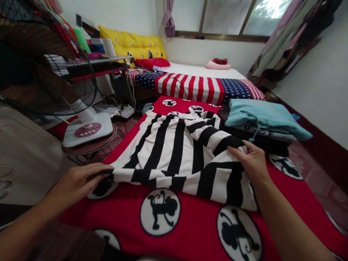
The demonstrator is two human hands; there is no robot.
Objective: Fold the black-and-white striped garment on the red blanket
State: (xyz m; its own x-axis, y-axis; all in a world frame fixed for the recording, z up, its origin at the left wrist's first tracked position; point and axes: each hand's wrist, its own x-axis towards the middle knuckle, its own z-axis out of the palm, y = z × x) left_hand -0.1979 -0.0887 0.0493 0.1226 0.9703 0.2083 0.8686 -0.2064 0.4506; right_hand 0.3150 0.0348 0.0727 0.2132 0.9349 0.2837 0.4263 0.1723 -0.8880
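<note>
A black-and-white striped garment (168,145) lies spread on a red cloth (193,221) printed with dark monkey figures in white circles. Its near edge is turned over in a band along the front. My left hand (87,177) pinches the near left corner of the garment between thumb and fingers. On the other side, my right hand (251,159) grips a bunched, folded part at the garment's right. That right part lies slantwise over the body of the garment. Whether it is a sleeve, I cannot tell.
A stack of folded clothes, a light blue one (261,114) on top, sits right of the garment. An electric fan (88,127) stands on a round stool (92,142) at the left. Behind is a bed with a stars-and-stripes cover (187,87).
</note>
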